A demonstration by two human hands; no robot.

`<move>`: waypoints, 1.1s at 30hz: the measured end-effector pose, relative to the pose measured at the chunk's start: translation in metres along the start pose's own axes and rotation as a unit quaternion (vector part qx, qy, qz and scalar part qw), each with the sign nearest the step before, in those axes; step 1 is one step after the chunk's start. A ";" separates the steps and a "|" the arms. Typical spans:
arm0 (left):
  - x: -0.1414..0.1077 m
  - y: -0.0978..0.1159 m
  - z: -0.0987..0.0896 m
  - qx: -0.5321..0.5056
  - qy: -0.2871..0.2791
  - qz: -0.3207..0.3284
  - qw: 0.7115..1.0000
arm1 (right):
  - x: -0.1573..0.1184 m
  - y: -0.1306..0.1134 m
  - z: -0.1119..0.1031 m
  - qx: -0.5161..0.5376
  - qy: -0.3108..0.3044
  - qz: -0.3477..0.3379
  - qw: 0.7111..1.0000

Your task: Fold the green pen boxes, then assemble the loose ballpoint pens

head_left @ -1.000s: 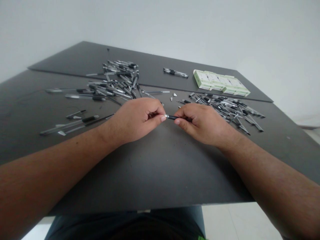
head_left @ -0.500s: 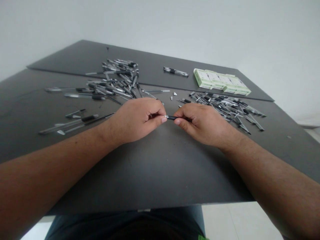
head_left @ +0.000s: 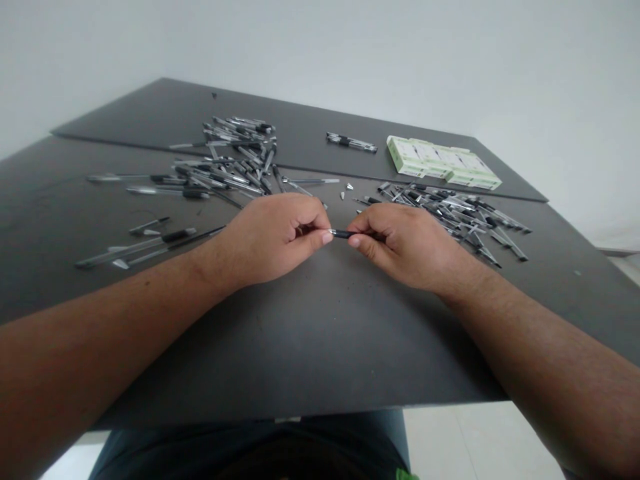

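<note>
My left hand [head_left: 270,240] and my right hand [head_left: 406,247] meet at the middle of the table, their fingertips pinching a slim black ballpoint pen [head_left: 344,234]. Its metal tip shows beside my left fingers, and much of the pen is hidden inside my grip. A loose heap of clear-barrelled, black-capped pens [head_left: 225,175] lies beyond my left hand. Another heap [head_left: 445,217] lies just beyond my right hand. Several small pointed pen parts [head_left: 349,187] sit between the heaps.
The dark grey table [head_left: 310,347] is made of two boards with a seam across it. Further loose pens [head_left: 150,245] lie at the left. A small bundle of pens [head_left: 351,143] and pale green-and-white boxes [head_left: 440,163] stand at the far side. White walls rise behind.
The whole view has shifted slightly. Both hands keep their hold on the pen, with no clear change in the objects on the table.
</note>
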State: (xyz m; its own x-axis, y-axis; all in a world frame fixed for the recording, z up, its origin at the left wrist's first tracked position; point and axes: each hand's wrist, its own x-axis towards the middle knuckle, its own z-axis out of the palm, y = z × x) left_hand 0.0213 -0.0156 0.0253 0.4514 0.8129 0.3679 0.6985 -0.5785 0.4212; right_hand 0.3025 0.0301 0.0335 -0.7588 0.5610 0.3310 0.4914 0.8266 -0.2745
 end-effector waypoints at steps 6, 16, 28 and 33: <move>-0.001 0.001 0.000 0.003 -0.002 0.001 1.000 | 0.001 0.000 -0.001 -0.007 -0.013 0.001 1.000; -0.001 0.000 0.000 -0.007 0.002 0.003 1.000 | 0.001 -0.001 -0.002 0.002 -0.022 0.000 1.000; -0.001 0.000 -0.001 -0.006 -0.001 0.001 1.000 | 0.001 0.000 -0.001 0.010 -0.022 -0.004 1.000; -0.001 0.002 -0.002 -0.001 0.004 0.010 1.000 | 0.001 -0.001 -0.002 -0.003 -0.030 -0.006 1.000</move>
State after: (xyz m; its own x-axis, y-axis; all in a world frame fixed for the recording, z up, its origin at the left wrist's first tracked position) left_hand 0.0208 -0.0177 0.0268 0.4610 0.8003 0.3833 0.6883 -0.5951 0.4148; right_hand 0.3024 0.0297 0.0360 -0.7889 0.5478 0.2786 0.4846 0.8333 -0.2660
